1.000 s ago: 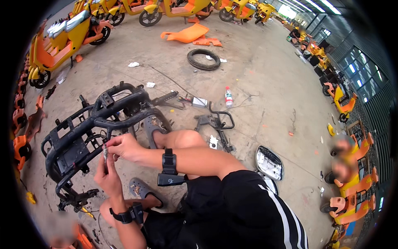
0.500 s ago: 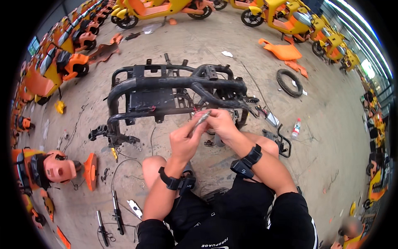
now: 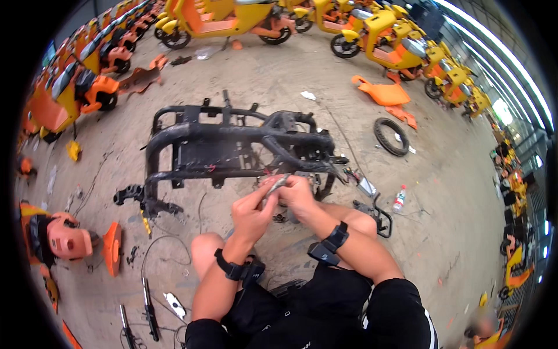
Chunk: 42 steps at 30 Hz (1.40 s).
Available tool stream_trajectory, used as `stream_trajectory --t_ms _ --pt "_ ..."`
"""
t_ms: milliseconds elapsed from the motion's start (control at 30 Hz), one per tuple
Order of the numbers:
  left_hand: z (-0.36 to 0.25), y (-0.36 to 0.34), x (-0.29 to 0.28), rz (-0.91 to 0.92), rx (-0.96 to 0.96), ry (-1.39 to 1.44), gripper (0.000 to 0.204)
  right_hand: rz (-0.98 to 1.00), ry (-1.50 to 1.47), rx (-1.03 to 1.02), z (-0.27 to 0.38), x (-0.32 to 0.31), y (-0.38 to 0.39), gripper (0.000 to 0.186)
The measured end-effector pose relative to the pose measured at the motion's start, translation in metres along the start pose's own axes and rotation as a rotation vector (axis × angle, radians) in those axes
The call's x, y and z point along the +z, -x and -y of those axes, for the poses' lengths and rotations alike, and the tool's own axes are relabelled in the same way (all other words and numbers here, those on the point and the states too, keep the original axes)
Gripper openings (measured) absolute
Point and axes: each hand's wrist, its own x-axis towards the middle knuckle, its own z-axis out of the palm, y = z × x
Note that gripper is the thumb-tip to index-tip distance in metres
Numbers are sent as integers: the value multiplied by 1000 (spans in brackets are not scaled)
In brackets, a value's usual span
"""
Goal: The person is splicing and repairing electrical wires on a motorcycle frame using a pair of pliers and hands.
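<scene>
My left hand [image 3: 251,214] and my right hand [image 3: 299,196] meet in front of me, both closed. Between their fingertips is a slim silver-grey piece [image 3: 279,184], slanting up to the right; its kind is too small and blurred to make out. Just beyond my hands a black metal scooter frame [image 3: 200,132] lies on the floor, with a red wire [image 3: 210,168] on its near rail. My fingers partly cover the frame's near edge, and I cannot tell whether they touch it.
A loose tire [image 3: 383,136], a clear bottle [image 3: 399,199] and a black bent bracket [image 3: 381,218] lie to the right. Two shock absorbers [image 3: 149,308] and an orange panel [image 3: 112,249] are at the left. Rows of yellow scooters [image 3: 221,20] stand behind.
The view has tilted, so the frame sits lower and further left in the picture. My hands stay together around the grey piece, which now shows less between the fingers.
</scene>
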Motion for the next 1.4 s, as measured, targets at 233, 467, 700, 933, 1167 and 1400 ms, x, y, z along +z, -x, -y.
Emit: stream_trajectory --t_ms 233,467,700,933,1167,1400 --pt "-6 1 -2 31 -106 88 27 -68 -192 -55 18 15 10 21" --pt "-5 4 3 63 -128 80 23 -45 -194 -2 15 5 7 25" --pt "0 2 3 55 -158 103 21 -42 -104 -35 17 4 5 26" --pt "-6 3 3 83 -148 82 21 -74 -123 -19 28 2 12 20" --pt "0 4 5 31 -108 105 21 -41 -102 -89 20 1 7 22" --pt "-3 7 4 72 -191 144 20 -62 -73 -125 16 4 6 21"
